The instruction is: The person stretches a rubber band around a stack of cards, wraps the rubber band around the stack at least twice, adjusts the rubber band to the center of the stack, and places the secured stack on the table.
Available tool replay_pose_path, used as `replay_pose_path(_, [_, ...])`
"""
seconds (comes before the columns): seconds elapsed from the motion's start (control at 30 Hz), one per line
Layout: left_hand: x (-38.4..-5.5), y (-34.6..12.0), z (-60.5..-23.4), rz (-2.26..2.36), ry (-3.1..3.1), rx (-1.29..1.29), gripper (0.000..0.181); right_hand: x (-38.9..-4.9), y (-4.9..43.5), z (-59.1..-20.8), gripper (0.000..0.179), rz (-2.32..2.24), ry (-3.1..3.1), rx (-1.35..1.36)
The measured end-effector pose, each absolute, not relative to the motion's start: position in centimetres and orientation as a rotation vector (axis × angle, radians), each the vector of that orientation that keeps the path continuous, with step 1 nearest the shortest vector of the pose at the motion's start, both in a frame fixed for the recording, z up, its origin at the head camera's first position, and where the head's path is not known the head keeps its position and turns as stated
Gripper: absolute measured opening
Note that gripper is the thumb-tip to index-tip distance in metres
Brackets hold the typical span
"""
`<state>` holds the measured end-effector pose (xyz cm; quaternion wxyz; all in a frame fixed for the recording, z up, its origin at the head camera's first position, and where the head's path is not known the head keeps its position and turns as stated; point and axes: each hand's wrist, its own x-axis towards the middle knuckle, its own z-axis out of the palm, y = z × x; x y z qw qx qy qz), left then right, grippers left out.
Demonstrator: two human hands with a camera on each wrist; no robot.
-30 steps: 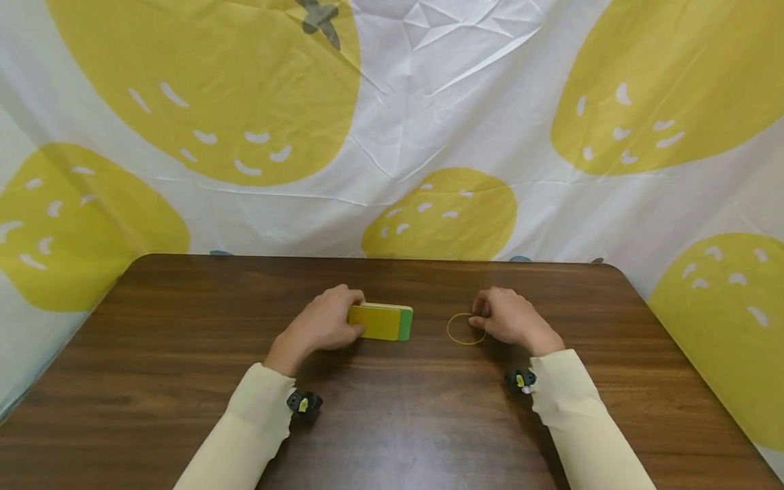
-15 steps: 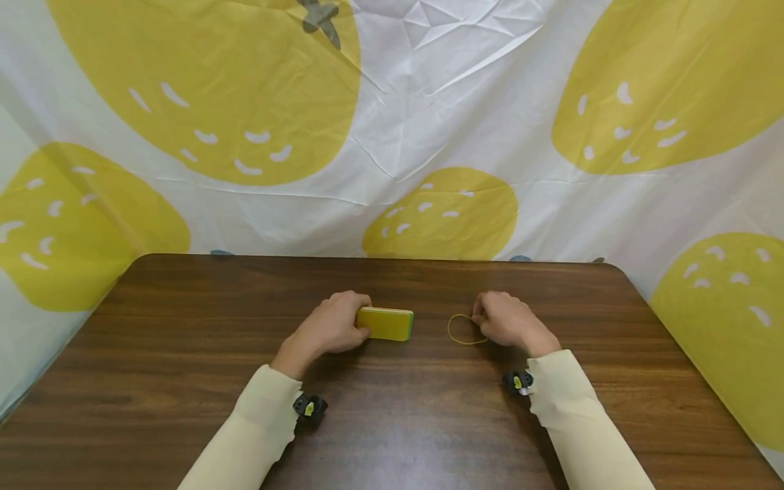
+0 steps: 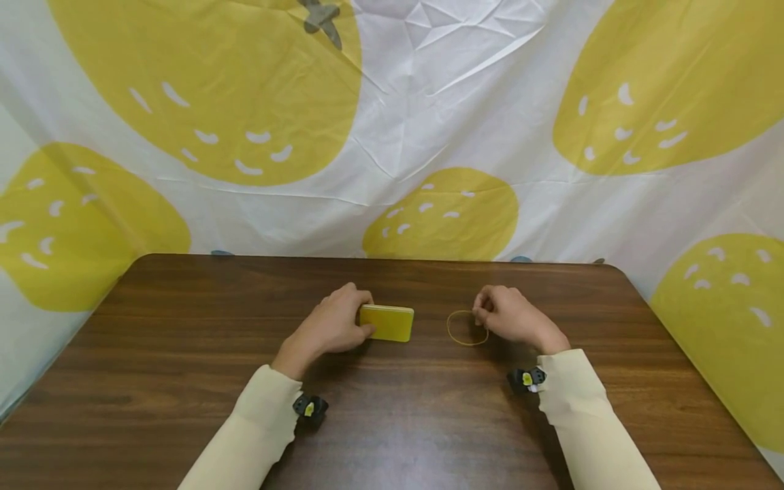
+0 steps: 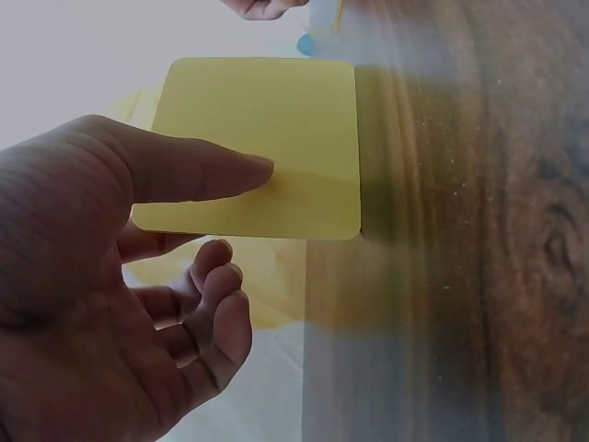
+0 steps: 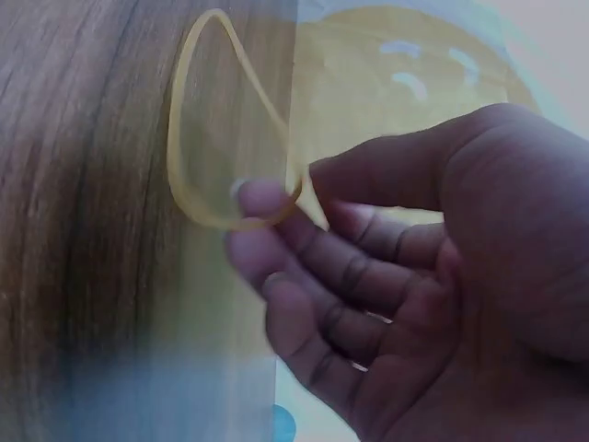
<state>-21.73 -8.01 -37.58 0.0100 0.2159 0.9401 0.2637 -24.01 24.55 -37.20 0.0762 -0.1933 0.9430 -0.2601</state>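
Note:
My left hand [image 3: 331,325] grips a thin stack of yellow cards [image 3: 392,323] with rounded corners by its left end, on edge and close over the table. In the left wrist view the thumb lies flat across the front yellow card [image 4: 267,106], and the lower fingers curl loosely below. To the right, my right hand [image 3: 517,318] pinches a yellow rubber band [image 5: 172,138] between thumb and fingers. The band hangs as an open loop pointing toward the cards, with a gap between them.
Both hands are above a dark brown wooden table [image 3: 392,408] with rounded far corners. Behind it hangs a white cloth [image 3: 392,122] printed with large yellow fruit. Each wrist carries a small black camera, the left one [image 3: 310,407] beside the sleeve cuff.
The front yellow card has slid right over the green one, so the stack now looks even. My left hand has moved slightly right along it. The right hand still holds the rubber band.

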Motion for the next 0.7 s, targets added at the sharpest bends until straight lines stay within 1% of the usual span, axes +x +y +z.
replay_pose_path(0.17, [-21.6, -8.0, -37.3, 0.866, 2.935, 0.697, 0.013, -24.2, 24.2, -37.4, 0.012, -0.864, 2.812, -0.574])
replay_pose_path(0.23, [-21.5, -8.0, -37.2, 0.883, 2.929, 0.695, 0.013, -24.2, 24.1, -37.4, 0.016, -0.846, 2.802, -0.557])
replay_pose_path(0.37, [-21.5, -8.0, -37.2, 0.936, 2.909, 0.701, 0.014, -24.0, 24.2, -37.2, 0.016, -0.767, 2.750, -0.502])
replay_pose_path(0.43, [-21.5, -8.0, -37.2, 0.970, 2.896, 0.715, 0.014, -23.9, 24.3, -37.1, 0.019, -0.755, 2.720, -0.503])
replay_pose_path(0.57, [-21.6, -8.1, -37.3, 1.030, 2.862, 0.743, 0.013, -23.9, 24.5, -36.6, 0.029, -0.874, 2.679, -0.563])
replay_pose_path(0.7, [-21.8, -8.2, -37.4, 1.078, 2.829, 0.742, 0.012, -23.9, 24.7, -35.8, 0.035, -1.132, 2.643, -0.593])
